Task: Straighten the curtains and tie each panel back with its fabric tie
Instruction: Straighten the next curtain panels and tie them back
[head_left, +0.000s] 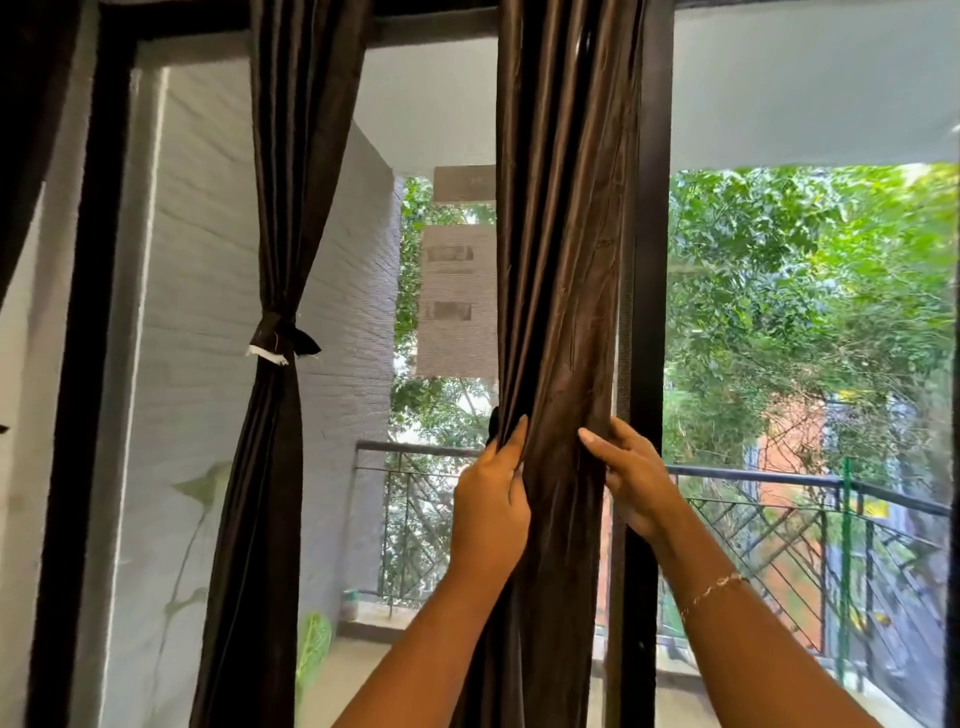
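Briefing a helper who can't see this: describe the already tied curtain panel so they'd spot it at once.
Find the dark window frame. The tied panel hangs nearer the white brick wall. A knotted fabric tie with a frayed white end cinches its middle; the loose panel, held by the left hand and right hand, is untied.

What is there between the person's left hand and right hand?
In the head view, the untied brown curtain panel hangs bunched between the left hand and the right hand; each hand grips one side of it.
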